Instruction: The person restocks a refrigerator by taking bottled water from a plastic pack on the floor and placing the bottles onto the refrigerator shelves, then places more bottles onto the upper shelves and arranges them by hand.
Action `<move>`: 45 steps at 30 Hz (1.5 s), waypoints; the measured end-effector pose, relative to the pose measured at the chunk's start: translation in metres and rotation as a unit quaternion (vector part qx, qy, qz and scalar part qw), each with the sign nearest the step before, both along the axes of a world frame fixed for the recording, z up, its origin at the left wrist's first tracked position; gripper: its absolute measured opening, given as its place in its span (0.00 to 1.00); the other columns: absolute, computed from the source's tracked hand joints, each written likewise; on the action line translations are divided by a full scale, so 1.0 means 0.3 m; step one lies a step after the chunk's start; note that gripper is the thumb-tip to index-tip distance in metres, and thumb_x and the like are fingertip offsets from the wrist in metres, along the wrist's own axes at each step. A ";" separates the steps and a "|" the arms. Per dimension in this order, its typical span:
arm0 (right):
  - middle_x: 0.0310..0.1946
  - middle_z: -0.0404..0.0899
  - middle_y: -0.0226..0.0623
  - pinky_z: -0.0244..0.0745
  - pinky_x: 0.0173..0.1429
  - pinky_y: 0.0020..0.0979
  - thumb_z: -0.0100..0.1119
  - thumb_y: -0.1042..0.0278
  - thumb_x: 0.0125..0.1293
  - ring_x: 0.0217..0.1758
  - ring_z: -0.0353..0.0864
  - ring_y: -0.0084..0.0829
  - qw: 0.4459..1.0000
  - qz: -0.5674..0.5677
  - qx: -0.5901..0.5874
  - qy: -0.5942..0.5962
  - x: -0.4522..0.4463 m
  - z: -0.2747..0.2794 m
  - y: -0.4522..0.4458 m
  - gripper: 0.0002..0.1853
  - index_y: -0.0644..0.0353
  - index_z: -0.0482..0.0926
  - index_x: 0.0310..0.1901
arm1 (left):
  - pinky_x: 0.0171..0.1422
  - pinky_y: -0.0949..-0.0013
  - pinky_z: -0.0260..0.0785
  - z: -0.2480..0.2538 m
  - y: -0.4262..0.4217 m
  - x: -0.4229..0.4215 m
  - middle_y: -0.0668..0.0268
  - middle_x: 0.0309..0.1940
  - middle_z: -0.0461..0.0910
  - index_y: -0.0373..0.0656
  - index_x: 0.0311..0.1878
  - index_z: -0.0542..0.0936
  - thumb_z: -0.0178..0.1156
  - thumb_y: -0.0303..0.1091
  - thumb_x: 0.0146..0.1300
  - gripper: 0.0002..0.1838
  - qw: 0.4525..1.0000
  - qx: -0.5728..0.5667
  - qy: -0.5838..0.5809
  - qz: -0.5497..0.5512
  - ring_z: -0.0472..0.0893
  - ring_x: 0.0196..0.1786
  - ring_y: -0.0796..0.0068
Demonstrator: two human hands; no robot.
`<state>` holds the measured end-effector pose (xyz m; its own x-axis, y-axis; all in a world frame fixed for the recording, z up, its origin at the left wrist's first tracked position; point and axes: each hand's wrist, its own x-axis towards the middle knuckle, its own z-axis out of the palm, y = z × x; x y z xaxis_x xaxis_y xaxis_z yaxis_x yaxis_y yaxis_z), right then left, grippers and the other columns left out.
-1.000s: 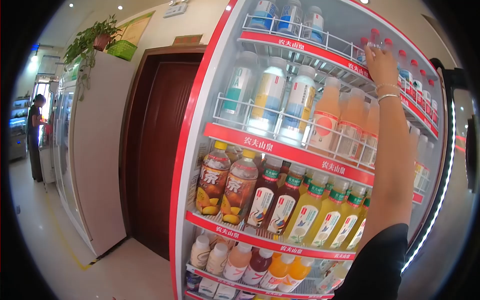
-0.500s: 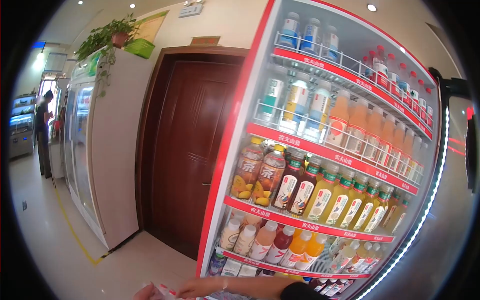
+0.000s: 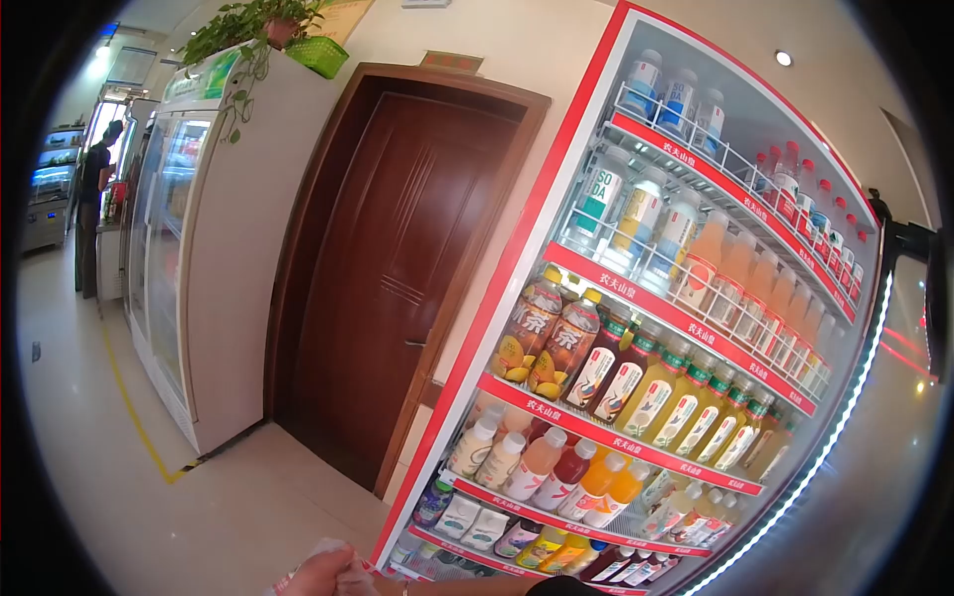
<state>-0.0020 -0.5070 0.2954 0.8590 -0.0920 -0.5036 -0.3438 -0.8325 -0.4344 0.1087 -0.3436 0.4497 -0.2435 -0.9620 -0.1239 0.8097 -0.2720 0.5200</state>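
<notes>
At the bottom edge of the head view my left hand [image 3: 316, 575] and my right hand [image 3: 358, 582] are close together, partly cut off by the frame. Between and around their fingers shows a thin, whitish, crumpled sheet [image 3: 332, 545] with red bits; whether it is cloth or plastic I cannot make out. Both hands look closed on it. My right forearm comes in from the right in a dark sleeve [image 3: 571, 586]. Just beyond the hands stands a tall red-framed drinks cooler [image 3: 517, 243], its shelves lined with bottles [image 3: 563, 343].
Left of the cooler is a brown wooden door [image 3: 383, 268]. A white upright fridge [image 3: 234, 258] carries a potted plant [image 3: 282, 32] and a green basket [image 3: 317, 57]. Far left, a person [image 3: 94, 204] stands near a counter. Yellow tape [image 3: 124, 387] marks the floor.
The view has turned so the cooler and door sit further right and the lower shelves show more. My hands have come closer together, and the whitish sheet now shows above the left one.
</notes>
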 end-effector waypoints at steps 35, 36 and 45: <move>0.47 0.76 0.49 0.78 0.47 0.41 0.51 0.67 0.63 0.46 0.81 0.43 0.921 -0.258 -0.219 -0.191 -0.129 -0.090 0.087 0.16 0.63 0.74 0.51 | 0.20 0.81 0.46 0.061 -0.007 0.144 0.79 0.17 0.56 0.45 0.31 0.67 0.44 0.44 0.75 0.17 0.994 0.018 -0.105 0.038 0.54 0.17 0.88; 0.48 0.75 0.48 0.79 0.45 0.41 0.50 0.69 0.64 0.47 0.81 0.41 0.911 -0.239 -0.265 -0.208 -0.126 -0.093 0.093 0.15 0.64 0.74 0.51 | 0.20 0.81 0.46 0.067 -0.011 0.143 0.79 0.17 0.55 0.45 0.31 0.67 0.43 0.45 0.75 0.17 0.992 0.015 -0.119 0.044 0.53 0.17 0.88; 0.36 0.82 0.43 0.79 0.36 0.40 0.50 0.70 0.62 0.30 0.85 0.40 0.921 -0.267 -0.259 -0.120 -0.110 -0.211 0.044 0.10 0.62 0.75 0.43 | 0.20 0.81 0.43 0.075 -0.020 0.097 0.79 0.17 0.55 0.45 0.29 0.65 0.43 0.45 0.75 0.19 0.985 0.046 -0.162 0.032 0.52 0.17 0.89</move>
